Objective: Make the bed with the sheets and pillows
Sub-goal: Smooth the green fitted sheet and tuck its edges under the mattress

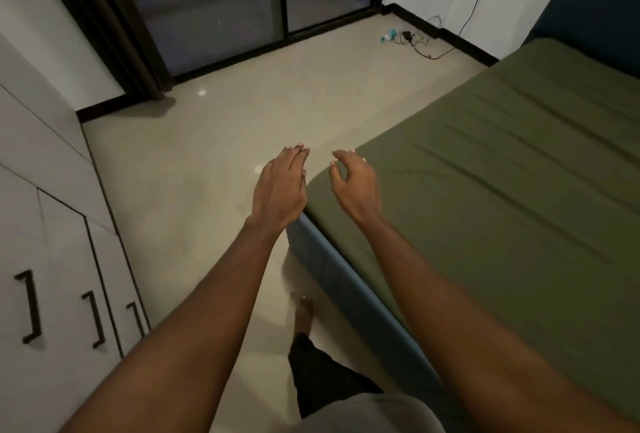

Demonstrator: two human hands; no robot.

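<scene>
the green sheet (502, 173) runs off the picture's right and bottom edges, so the bed's far side is unseen. the right forearm (450, 311) covers part of the blue bed base (322, 252). on the floor by the far wall, a teal item (390, 34) and black tangled cables (415, 43) are too small to identify. the wardrobe (52, 224) is cut by the left edge. whether the right hand (356, 186) touches the sheet's near corner cannot be told.

sheet (502, 169): matt green cloth, creased | floor (242, 114): glossy, probably tile | door (214, 6): glass
</scene>
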